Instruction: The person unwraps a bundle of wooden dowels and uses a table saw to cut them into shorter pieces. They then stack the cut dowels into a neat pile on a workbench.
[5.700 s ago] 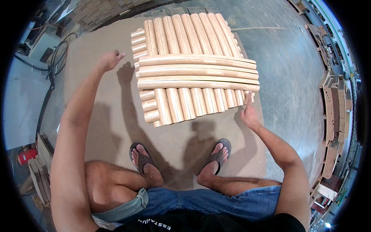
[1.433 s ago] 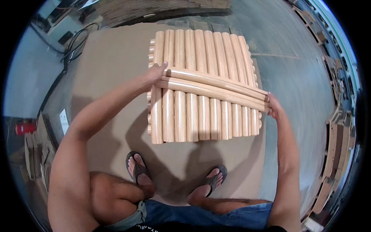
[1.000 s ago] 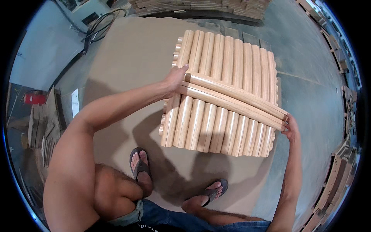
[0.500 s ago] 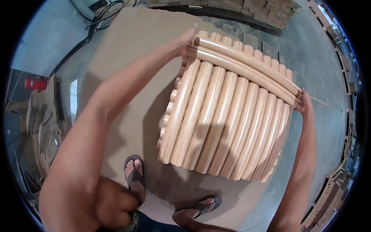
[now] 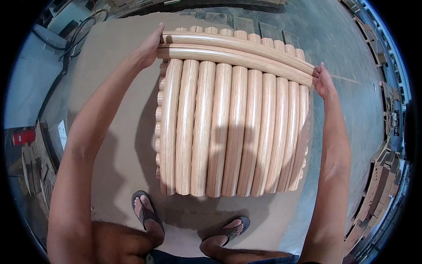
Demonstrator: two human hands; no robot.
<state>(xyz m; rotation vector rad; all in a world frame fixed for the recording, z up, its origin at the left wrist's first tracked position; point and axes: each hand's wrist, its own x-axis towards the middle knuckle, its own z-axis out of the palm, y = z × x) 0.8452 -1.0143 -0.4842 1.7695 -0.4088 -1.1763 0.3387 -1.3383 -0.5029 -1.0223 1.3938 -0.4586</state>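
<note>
Brown sheet (image 5: 123,193) underfoot, dark sandals (image 5: 149,214) planted on it, just short of a side-by-side row of pale wooden poles (image 5: 235,132) lying lengthwise over lower poles (image 5: 158,115) set across. Over the row's far end, crosswise poles (image 5: 237,45) spanning its width, left hand (image 5: 149,49) in a closed grip on their left ends, right hand (image 5: 324,82) likewise on their right; contact with the row hard to tell. Beyond, flat dark slabs (image 5: 244,25) on grey floor (image 5: 347,110).

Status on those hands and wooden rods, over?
Left hand, right hand: gripping opposite ends of long, rounded, pale-wood rods. Held crosswise over similar stacked rods. No obstruction visible.
</note>
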